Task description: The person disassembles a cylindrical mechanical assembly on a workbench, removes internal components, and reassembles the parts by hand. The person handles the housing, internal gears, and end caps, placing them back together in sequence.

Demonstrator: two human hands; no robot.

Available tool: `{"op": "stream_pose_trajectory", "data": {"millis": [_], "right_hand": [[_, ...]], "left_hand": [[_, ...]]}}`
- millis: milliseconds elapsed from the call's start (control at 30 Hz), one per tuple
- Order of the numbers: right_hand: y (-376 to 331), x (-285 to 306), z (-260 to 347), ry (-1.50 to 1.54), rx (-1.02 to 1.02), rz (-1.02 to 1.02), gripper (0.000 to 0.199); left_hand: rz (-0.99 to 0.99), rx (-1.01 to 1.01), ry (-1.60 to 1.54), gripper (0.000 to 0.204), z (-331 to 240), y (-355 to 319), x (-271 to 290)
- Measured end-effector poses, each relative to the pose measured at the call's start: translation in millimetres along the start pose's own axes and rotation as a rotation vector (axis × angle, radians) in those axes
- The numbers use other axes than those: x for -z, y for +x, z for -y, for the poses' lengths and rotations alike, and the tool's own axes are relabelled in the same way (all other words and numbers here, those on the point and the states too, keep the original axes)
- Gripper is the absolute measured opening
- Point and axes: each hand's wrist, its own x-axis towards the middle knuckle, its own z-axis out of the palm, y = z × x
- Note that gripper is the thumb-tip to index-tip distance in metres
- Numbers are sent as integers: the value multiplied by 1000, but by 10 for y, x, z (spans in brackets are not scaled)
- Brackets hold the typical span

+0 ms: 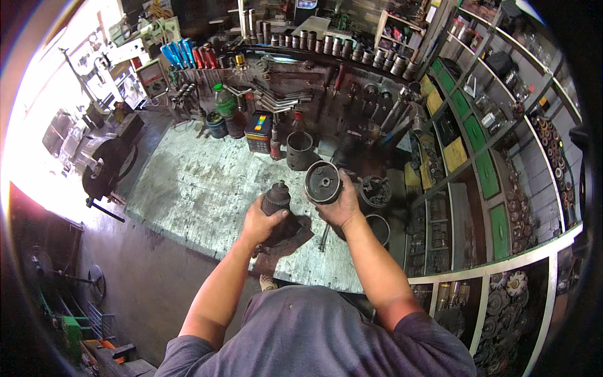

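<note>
My left hand point(256, 224) is wrapped around a dark, stepped metal part point(276, 198) with a ribbed middle and a narrow tip that points up. My right hand point(345, 204) grips a round metal housing point(322, 181) from its right side. The housing's flat end, with a small central hub, faces up toward me. The two pieces are apart, both over the worn metal-topped bench point(188, 182). Below my left hand spreads a dark, oily cloth or stain point(290, 248); I cannot tell which. A thin bolt or rod point(324, 239) lies below my right hand.
Behind my hands stand an open metal cylinder point(299, 151), a small coloured box point(258, 132) and a green-capped bottle point(224, 102). Tubs of parts point(375, 191) sit at the right. Sockets point(333, 47) line the back rack. Shelves with green drawers point(485, 168) rise on the right.
</note>
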Motion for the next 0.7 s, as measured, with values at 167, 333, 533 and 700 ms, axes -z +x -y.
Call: {"op": "stream_pose_trajectory", "data": {"millis": [167, 333, 533, 700], "right_hand": [[-64, 276, -84, -146, 8, -32, 62], [-115, 427, -202, -190, 49, -77, 57], [-147, 409, -254, -1187, 377, -41, 74], [-32, 304, -207, -1422, 515, -81, 80]], "left_hand": [[21, -50, -41, 78, 126, 13, 14], [17, -106, -72, 77, 251, -67, 64], [11, -167, -249, 77, 356, -94, 68], [-99, -114, -93, 72, 383, -55, 94]]}}
